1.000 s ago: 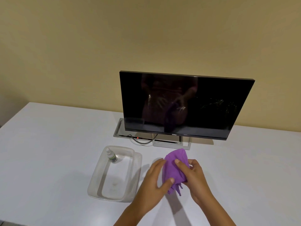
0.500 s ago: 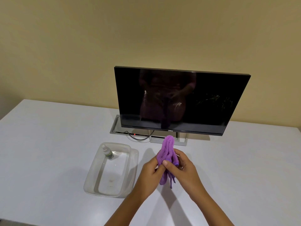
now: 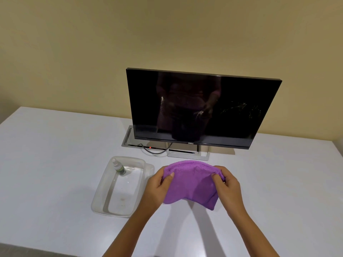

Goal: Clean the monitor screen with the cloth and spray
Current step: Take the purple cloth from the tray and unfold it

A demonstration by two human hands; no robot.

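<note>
A black monitor (image 3: 202, 106) stands on its silver stand at the back of the white table, its dark screen streaked with pale smears. In front of it, above the table, I hold a purple cloth (image 3: 191, 184) spread out between both hands. My left hand (image 3: 157, 184) pinches its upper left corner and my right hand (image 3: 225, 184) pinches its upper right corner. A small spray bottle (image 3: 117, 166) with a white cap stands upright in the far end of a clear plastic tub (image 3: 104, 204), left of my hands.
The white table (image 3: 55, 164) runs to a near edge at the bottom left. A black cable (image 3: 154, 151) loops out of a metal cable slot under the monitor. A beige wall rises right behind the monitor.
The cloth was bunched up between my hands; now my hands have drawn apart and stretched it open and flat.
</note>
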